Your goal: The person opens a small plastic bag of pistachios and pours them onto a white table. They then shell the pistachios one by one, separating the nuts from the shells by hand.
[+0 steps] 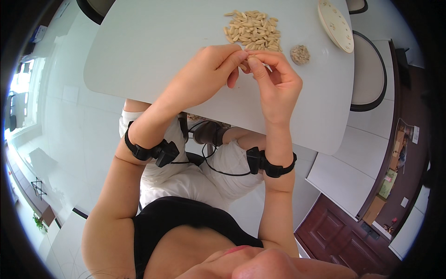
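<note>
My left hand (pixel 209 73) and my right hand (pixel 278 76) meet at the fingertips over the white table (pixel 146 59). Pinched between them is a small pale piece, perhaps a seed, mostly hidden by the fingers. Just beyond the fingertips lies a loose pile of pale, unshelled seeds (pixel 252 29), its near edge partly covered by my right hand. A small round container of darker, greyish seeds or kernels (pixel 300 54) stands to the right of my right hand.
An oval cream plate with a floral pattern (pixel 336 26) lies at the table's far right edge. Beyond that edge is a chair with a black rim (pixel 367 71). Black straps sit on both forearms, and a black cable (pixel 223 173) runs between them over the lap.
</note>
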{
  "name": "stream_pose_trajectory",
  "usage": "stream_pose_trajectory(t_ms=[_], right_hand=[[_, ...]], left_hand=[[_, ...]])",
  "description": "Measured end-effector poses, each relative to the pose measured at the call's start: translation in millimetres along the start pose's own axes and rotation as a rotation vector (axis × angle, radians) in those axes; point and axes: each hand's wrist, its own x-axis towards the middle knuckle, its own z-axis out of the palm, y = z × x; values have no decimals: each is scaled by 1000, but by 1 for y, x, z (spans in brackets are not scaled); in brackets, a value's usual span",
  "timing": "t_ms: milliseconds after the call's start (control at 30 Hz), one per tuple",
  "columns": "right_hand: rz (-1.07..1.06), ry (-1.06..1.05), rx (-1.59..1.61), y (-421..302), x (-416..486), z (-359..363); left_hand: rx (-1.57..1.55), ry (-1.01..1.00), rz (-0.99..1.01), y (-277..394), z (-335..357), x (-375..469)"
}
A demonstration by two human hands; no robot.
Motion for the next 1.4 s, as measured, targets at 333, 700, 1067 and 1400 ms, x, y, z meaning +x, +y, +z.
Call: stream_pose_trajectory(t_ms=[333,700,1067,1400], right_hand=[[173,100,-724,-6,6,-46],[72,-56,-561,-4,7,-24],[-196,-19,-1111,24,33,-38],[-370,-167,-551,-13,13,-6]], left_hand=[[523,191,309,-23,-16,-6],[591,233,242,-14,-28,-11],[604,381,284,-1,-25,-14],[-9,-22,119,1,-13,-9]])
